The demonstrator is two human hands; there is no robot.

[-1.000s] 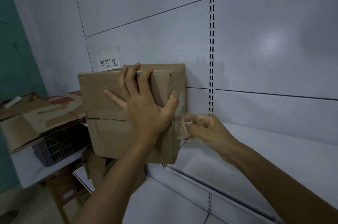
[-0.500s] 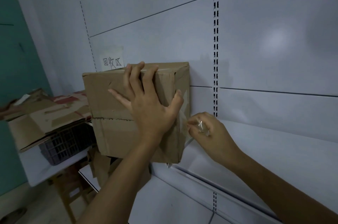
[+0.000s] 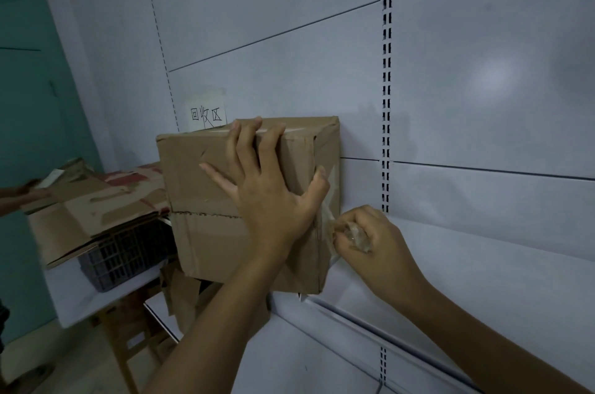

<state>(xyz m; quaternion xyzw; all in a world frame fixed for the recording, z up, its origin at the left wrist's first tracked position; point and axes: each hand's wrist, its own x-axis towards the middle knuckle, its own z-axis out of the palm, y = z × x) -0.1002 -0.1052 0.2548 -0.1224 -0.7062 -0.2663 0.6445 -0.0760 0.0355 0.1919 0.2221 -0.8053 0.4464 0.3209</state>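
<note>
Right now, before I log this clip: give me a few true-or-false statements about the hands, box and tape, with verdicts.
1. The left hand lies spread on the box. True.
2. The right hand is empty. False: it pinches clear tape that runs to the box's side.
3. The box stands on the floor. False: it is up at the end of the white shelf.
4. A paper label hangs on the wall behind the box. True.
5. Flattened cardboard lies on a dark crate left of the box. True.

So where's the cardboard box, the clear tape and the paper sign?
cardboard box (image 3: 199,181): head view, front face.
clear tape (image 3: 355,235): head view, crumpled wad.
paper sign (image 3: 207,113): head view, written middle.
</note>
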